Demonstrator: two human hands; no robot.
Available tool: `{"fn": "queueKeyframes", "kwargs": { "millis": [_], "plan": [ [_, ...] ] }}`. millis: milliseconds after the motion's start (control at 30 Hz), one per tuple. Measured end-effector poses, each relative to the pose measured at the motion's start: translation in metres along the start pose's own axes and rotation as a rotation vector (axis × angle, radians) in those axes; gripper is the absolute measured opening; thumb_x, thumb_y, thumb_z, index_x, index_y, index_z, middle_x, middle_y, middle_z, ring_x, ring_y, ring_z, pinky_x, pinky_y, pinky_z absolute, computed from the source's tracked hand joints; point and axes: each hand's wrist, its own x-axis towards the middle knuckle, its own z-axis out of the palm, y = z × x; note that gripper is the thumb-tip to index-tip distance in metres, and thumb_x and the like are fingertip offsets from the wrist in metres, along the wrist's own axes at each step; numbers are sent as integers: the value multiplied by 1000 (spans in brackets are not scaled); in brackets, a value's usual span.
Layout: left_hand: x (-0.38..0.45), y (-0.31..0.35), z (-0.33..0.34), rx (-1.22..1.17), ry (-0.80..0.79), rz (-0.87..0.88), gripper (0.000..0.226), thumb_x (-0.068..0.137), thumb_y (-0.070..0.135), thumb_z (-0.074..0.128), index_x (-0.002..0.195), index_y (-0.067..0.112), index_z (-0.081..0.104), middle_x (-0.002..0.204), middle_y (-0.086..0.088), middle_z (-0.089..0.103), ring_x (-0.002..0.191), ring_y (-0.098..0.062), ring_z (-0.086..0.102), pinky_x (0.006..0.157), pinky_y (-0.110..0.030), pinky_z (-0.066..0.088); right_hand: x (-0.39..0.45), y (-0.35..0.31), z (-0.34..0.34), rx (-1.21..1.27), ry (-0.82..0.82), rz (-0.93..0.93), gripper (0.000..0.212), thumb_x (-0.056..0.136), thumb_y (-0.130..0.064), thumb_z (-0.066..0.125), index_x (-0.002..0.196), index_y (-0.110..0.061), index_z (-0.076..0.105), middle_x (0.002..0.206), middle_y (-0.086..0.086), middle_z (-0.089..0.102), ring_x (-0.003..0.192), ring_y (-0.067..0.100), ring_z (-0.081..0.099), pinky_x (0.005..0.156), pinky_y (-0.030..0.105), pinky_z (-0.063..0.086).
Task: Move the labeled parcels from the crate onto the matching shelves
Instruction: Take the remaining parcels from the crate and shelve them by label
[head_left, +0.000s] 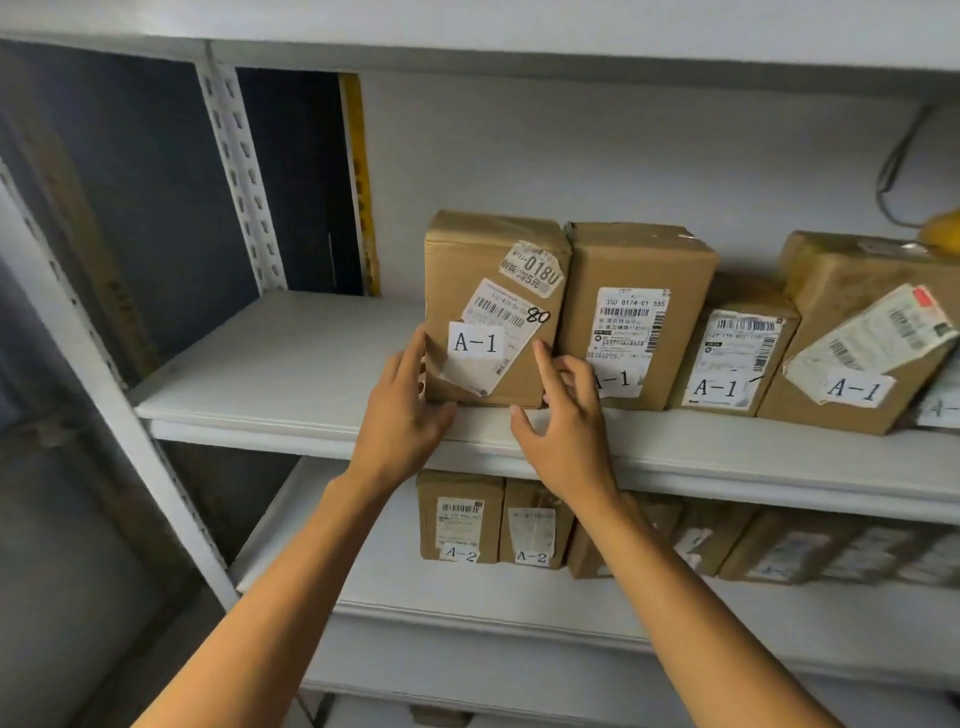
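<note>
The parcel (491, 306) at 12 o'clock is showing plain brown card with white labels, black barcodes and a black "A-1". The shelf (270, 374) is looking pale grey-white. At 10 o'clock, a yellow strip (358, 171) is edging a dark navy panel (130, 197).

Four boxes (639, 312) stand side by side on the upper shelf (291, 364). More boxes (460, 514) stand on the lower shelf (374, 577) below.
</note>
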Motion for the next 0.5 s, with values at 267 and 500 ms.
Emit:
{"fn": "queueKeyframes", "kwargs": {
  "millis": [267, 500],
  "plan": [
    [-20, 21, 15, 163, 28, 12, 78, 86, 14, 69, 151, 19, 27, 139, -9, 39, 127, -24, 37, 94, -29, 41, -4, -2, -33, -68, -232, 159, 75, 93, -23, 64, 157, -21, 26, 149, 1, 34, 138, 16, 35, 107, 26, 36],
    [-23, 90, 91, 284, -265, 365, 55, 89, 29, 63, 140, 16, 47, 135, -9, 49, 123, -31, 44, 99, -43, 46, -43, 43, -139, -331, -243, 331, 71, 95, -30, 61, 156, -25, 26, 152, 0, 32, 139, 22, 32, 111, 35, 39]
  ]
}}
